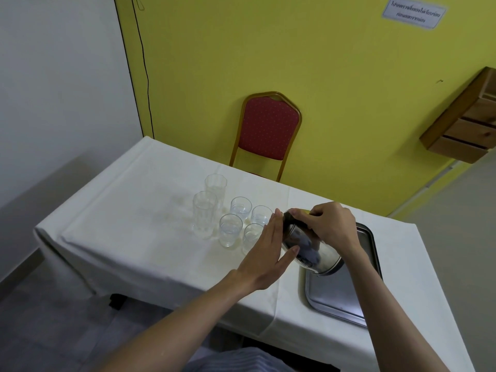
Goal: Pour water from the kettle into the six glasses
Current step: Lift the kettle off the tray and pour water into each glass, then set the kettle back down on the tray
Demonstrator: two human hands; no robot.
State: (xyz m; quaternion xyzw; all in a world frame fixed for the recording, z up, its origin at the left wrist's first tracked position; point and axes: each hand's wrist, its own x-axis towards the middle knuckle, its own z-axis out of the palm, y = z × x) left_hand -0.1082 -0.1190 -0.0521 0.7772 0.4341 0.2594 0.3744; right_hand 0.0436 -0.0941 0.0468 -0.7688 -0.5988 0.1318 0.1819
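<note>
Right hand (331,226) has its grip clenched on the tilted kettle (308,242), left hand (264,253) flat and open against it, so tipping faster could slosh water past the nearest glass (252,237).

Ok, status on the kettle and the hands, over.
Right hand grips the kettle up top, tilted toward the glasses. Left hand flat against its side. No stream visible. Nothing in the way.

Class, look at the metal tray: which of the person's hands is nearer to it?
Right. The right hand grips the kettle above the tray's edge; the left hand lies left of the kettle.
</note>
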